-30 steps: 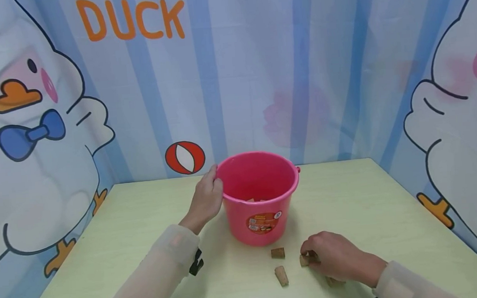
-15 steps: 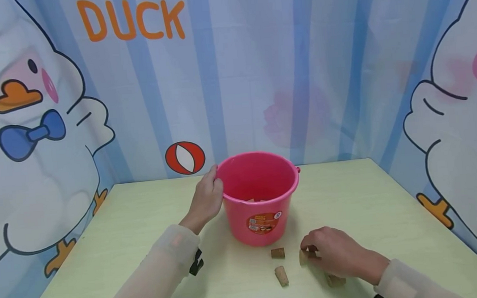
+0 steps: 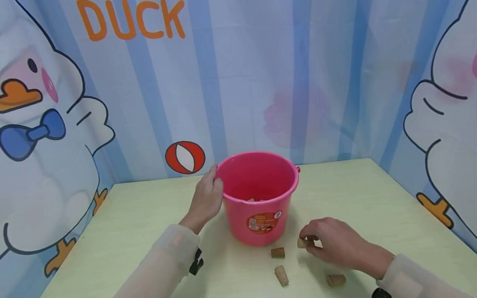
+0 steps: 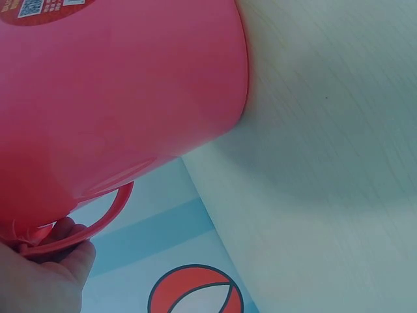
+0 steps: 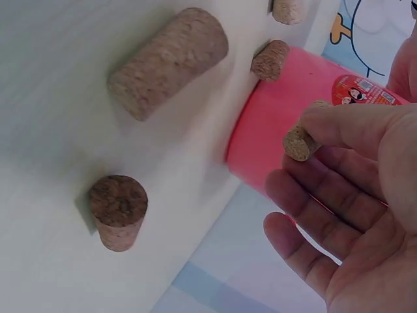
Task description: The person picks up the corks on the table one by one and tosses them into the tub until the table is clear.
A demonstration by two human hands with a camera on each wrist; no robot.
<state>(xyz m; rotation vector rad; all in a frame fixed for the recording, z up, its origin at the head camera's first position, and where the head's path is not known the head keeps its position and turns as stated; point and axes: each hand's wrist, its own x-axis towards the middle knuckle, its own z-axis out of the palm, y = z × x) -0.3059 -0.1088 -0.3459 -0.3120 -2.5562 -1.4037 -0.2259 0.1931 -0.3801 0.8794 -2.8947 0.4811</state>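
Note:
A pink bucket (image 3: 258, 221) stands on the table with some corks showing at its bottom. My left hand (image 3: 204, 197) grips its left side at the rim, and in the left wrist view the fingers curl round the bucket's handle (image 4: 118, 207). To the right of the bucket, my right hand (image 3: 336, 243) pinches a cork (image 5: 301, 141) between thumb and fingertips, above the table. Its other fingers are loosely bent. Near it on the table lie a cork (image 3: 277, 253) close to the bucket, a second cork (image 3: 281, 275) nearer the front, and a third cork (image 3: 336, 280) below the hand.
The pale table (image 3: 154, 247) ends at a blue striped curtain (image 3: 233, 75) printed with ducks, which also runs along both sides. In the right wrist view another cork (image 5: 118, 212) is seen on the table. A round label (image 3: 262, 223) faces front on the bucket.
My right hand has risen from the table with the pinched cork and moved slightly toward the bucket, uncovering the cork below it. My left hand and the bucket have stayed put.

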